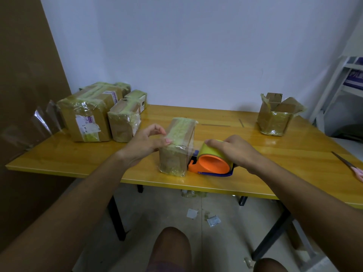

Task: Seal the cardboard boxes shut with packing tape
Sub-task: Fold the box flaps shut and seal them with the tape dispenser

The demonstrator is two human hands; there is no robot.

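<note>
A small cardboard box point(177, 152) wrapped in yellowish clear tape stands upright near the front edge of the yellow table point(275, 154). My left hand point(146, 143) is against its left side, thumb pressing the tape on its top front edge, the other fingers curled above. My right hand point(233, 152) grips an orange and blue tape dispenser point(213, 163) with a yellow-green roll. The dispenser lies on the table against the box's right side, and a clear strip of tape runs from it up the box.
Several taped boxes point(88, 114) are stacked at the table's back left. An open-flapped box point(275, 116) stands at the back right. Scissors point(345, 163) lie at the right edge. A white shelf point(345, 83) stands to the right, and paper scraps point(208, 218) litter the floor.
</note>
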